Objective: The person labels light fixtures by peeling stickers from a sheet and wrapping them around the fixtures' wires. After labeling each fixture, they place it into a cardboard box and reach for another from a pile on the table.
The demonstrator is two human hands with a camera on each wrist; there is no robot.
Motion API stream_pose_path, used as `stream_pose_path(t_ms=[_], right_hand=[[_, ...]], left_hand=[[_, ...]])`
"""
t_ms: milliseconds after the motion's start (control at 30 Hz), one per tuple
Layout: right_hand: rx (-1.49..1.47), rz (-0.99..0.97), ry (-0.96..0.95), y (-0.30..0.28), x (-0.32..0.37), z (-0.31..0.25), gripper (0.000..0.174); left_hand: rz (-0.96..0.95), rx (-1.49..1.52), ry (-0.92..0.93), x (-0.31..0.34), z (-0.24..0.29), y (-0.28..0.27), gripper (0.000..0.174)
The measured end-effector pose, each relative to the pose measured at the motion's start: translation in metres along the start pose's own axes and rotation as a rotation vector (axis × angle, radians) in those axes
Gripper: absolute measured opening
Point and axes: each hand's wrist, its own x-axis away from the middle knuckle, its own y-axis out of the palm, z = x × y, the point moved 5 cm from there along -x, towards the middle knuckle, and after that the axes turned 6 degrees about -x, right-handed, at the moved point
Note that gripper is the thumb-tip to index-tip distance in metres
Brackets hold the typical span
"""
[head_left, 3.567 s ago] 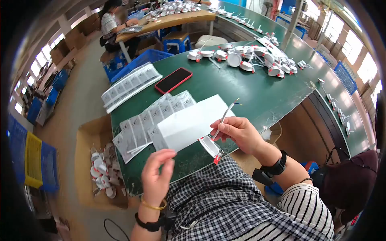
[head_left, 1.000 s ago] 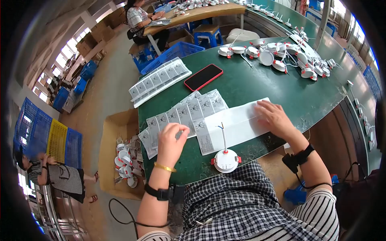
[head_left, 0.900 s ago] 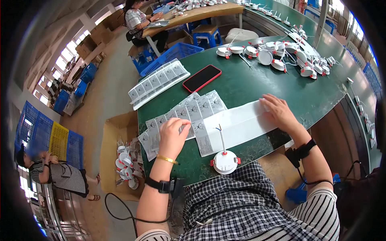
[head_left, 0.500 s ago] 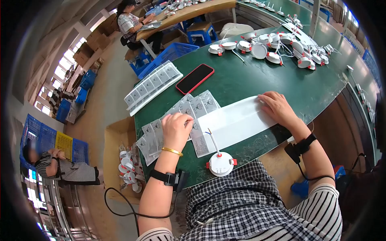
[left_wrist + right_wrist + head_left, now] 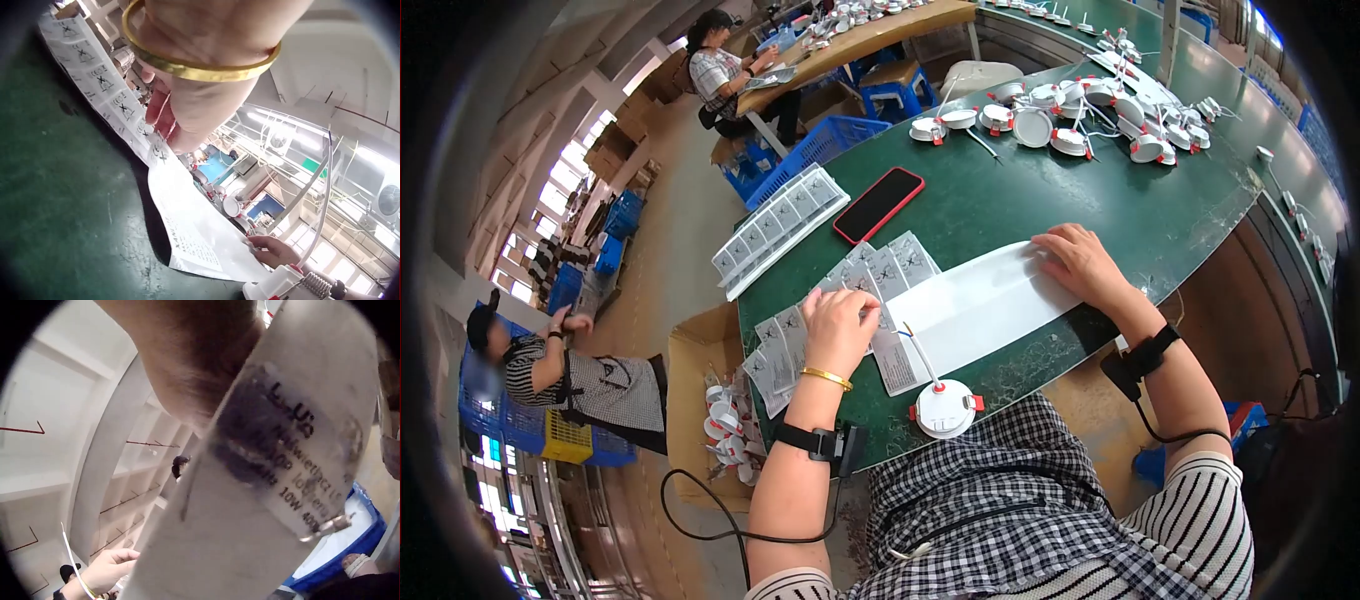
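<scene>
Near the table's front edge lies a white round downlight (image 5: pixel 945 408) with red side clips, its wire with bare coloured ends standing up. Behind it, a long white label sheet (image 5: pixel 970 305) stretches between my hands. My left hand (image 5: pixel 837 325) pinches its left end, thumb and fingers together; the fingertips overlap the printed label part in the left wrist view. With bent fingers, my right hand (image 5: pixel 1085 265) grips the far right end, and the left wrist view shows its thumb and fingers (image 5: pixel 272 250) at the sheet's edge. A blurred pale printed surface (image 5: pixel 287 469) fills much of the right wrist view.
More label sheets (image 5: pixel 775 345) lie under and beside my left hand, another stack (image 5: pixel 780 225) behind. A red-cased phone (image 5: pixel 880 204) sits mid-table, and many downlights (image 5: pixel 1070 118) are heaped farther back. A carton (image 5: pixel 700 350) of lamps stands left; one person (image 5: pixel 585 365) is beyond it.
Since 3.6 seconds ago the right hand has let go of the downlight, now set on the table, and moved to the sheet's right end. The left hand has moved onto the labels.
</scene>
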Motion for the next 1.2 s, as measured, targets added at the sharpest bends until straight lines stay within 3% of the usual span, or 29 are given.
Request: stream_pose_path(t_ms=[100,267,433,500,533,600,667,733,800,933,967,1000,1033,1067,1100,1133,1200], right_hand=[[-0.014,0.035,-0.032,-0.002,0.001,-0.002,0.035],[-0.025,0.115,-0.050,0.000,-0.004,-0.008,0.033],[-0.106,0.173,0.061,-0.006,-0.001,-0.009,0.022],[-0.120,0.208,0.045,-0.010,-0.003,-0.004,0.019],[-0.136,0.242,0.043,-0.014,-0.001,-0.001,0.015],[-0.157,0.339,0.079,-0.027,0.003,0.011,0.013],[-0.244,0.535,0.165,-0.047,0.024,0.052,0.009],[-0.463,0.710,0.432,-0.081,0.065,0.094,0.015],[-0.596,0.802,0.533,-0.110,0.134,0.148,0.021],[-0.595,1.298,0.823,-0.104,0.328,0.245,0.021],[-0.377,1.179,0.965,-0.094,0.375,0.255,0.021],[-0.148,1.058,1.122,-0.085,0.431,0.258,0.021],[0.158,0.815,1.190,-0.076,0.460,0.241,0.020],[0.192,0.789,1.260,-0.073,0.451,0.185,0.017],[0.305,0.808,1.337,-0.044,0.527,0.231,0.018],[0.223,0.700,1.480,-0.040,0.515,0.196,0.019],[0.392,0.843,1.549,-0.005,0.550,0.208,0.022]], left_hand=[[-0.024,-0.019,-0.006,-0.001,0.004,-0.001,0.005],[0.138,0.071,-0.002,0.006,-0.003,0.002,0.003],[0.081,0.397,-0.168,0.004,-0.023,-0.010,0.007],[0.067,0.942,-0.379,0.004,-0.034,-0.016,0.011],[0.075,0.947,-0.377,0.002,-0.037,-0.024,0.011],[0.311,1.431,-0.426,0.002,-0.052,-0.044,0.013],[0.497,1.657,-0.454,0.012,-0.079,-0.064,0.017],[0.582,1.712,-0.367,0.031,-0.102,-0.093,0.018],[0.673,1.563,-0.467,0.057,-0.121,-0.112,0.018],[0.708,1.514,-0.569,0.109,-0.112,-0.139,0.018],[0.704,1.558,-0.565,0.123,-0.110,-0.136,0.019],[0.555,0.823,-0.651,0.137,-0.110,-0.137,0.017],[0.389,0.673,-0.751,0.144,-0.111,-0.137,0.017],[0.424,0.445,-0.696,0.149,-0.092,-0.143,0.018],[0.525,1.250,-0.780,0.168,-0.124,-0.124,0.016],[0.666,1.557,-0.735,0.152,-0.086,-0.137,0.018],[0.645,1.580,-0.501,0.154,-0.099,-0.139,0.021]])
